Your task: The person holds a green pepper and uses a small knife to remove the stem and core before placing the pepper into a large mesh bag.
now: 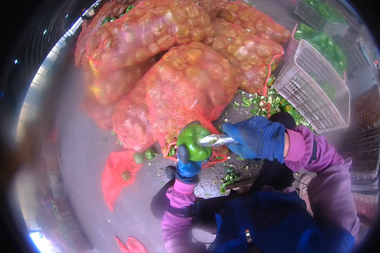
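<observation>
Green and glossy, a bell pepper [191, 144] sits in the gloved left hand [187, 163] of a worker in purple sleeves, lying at twelve o'clock from the palm, with the partly curled fingers and thumb cupping it from below. The right hand [257, 137], in a blue glove, is closed around a metal tube [220, 140] that points toward nine o'clock, its slanted end overlapping the pepper's right side; whether it pierces the skin cannot be told. From the pepper, a bulging red mesh sack [194, 80] rises at twelve o'clock, a pale plastic crate [312, 88] stands at two, and chopped green scraps [230, 179] litter the floor around four. Small loose peppers [150, 154] and a flattened piece of red mesh [118, 179] lie toward eight. Any lettering on the sacks or crate is too small to read.
</observation>
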The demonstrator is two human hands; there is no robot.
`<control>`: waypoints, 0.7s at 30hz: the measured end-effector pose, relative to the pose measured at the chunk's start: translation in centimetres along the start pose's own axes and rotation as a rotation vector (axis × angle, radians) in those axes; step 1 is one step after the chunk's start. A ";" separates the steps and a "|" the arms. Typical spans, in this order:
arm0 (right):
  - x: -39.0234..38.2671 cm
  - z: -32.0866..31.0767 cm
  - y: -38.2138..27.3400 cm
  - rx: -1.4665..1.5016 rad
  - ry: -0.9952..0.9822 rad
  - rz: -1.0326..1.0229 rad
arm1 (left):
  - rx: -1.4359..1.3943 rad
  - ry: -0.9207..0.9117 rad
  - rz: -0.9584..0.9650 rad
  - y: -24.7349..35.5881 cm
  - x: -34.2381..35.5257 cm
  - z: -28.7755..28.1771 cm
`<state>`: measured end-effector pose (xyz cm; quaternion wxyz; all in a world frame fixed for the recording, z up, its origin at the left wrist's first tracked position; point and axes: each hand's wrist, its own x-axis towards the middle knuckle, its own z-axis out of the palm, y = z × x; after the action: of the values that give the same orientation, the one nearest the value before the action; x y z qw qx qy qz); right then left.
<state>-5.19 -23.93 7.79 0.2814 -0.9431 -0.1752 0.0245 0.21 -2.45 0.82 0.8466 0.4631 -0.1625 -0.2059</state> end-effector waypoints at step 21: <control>2.5 6.2 1.8 0.986 0.164 0.302 | 0.005 0.150 0.079 1.3 -0.9 -0.9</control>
<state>-3.16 -21.25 1.69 0.6982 -0.7122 0.0176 0.0702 0.12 -0.75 1.40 0.8627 0.4726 -0.1171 -0.1365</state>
